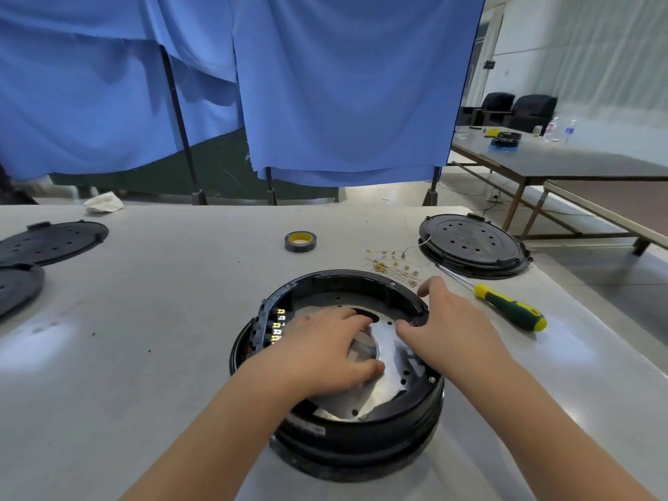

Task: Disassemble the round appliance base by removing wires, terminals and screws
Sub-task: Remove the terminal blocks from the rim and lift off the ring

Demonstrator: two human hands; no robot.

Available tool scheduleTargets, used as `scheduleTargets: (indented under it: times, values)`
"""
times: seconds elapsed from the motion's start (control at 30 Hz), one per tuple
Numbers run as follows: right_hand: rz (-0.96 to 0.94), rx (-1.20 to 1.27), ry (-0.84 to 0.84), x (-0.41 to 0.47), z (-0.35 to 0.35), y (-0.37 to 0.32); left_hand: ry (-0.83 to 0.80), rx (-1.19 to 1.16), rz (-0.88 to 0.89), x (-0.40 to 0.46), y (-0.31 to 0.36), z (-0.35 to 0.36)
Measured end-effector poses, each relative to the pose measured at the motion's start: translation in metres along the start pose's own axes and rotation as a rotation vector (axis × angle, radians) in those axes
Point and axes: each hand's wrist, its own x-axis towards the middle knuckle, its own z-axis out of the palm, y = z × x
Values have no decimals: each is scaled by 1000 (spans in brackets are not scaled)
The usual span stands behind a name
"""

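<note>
Base (361,433) on counter (144,320), near edge. Left hand (325,350) flat inside on metal plate (388,356), fingers spread, covering centre. Right hand (446,320) curled over far rim; grip unclear. Loose terminals (392,265) behind, blurred.

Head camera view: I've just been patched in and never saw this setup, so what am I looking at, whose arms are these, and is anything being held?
There is no machine here. One camera is worn on a person's head and looks down at their two bare arms.

On the grey table sits the round appliance base, a black ring with a silver metal plate inside. The left hand lies on that plate, fingers bent at its central opening. The right hand rests on the base's right rim; whether it pinches something there I cannot tell.

Beside the base lie a green-and-yellow screwdriver, a pile of removed wires with brass terminals, a roll of tape, and black round covers at right and left.
</note>
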Motion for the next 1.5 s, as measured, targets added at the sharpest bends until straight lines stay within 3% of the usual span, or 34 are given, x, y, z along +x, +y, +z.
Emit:
scheduleTargets:
  times: [0.47, 0.77, 1.5]
  values:
    - [42, -21, -16, 25, 12, -21, -83, 32, -81, 6, -19, -8]
    - [66, 214, -21, 19, 16, -10, -92, 102, -58, 8, -20, 1]
    - [-62, 269, 210, 9, 15, -10, -110, 108, -66, 10, -19, 1]
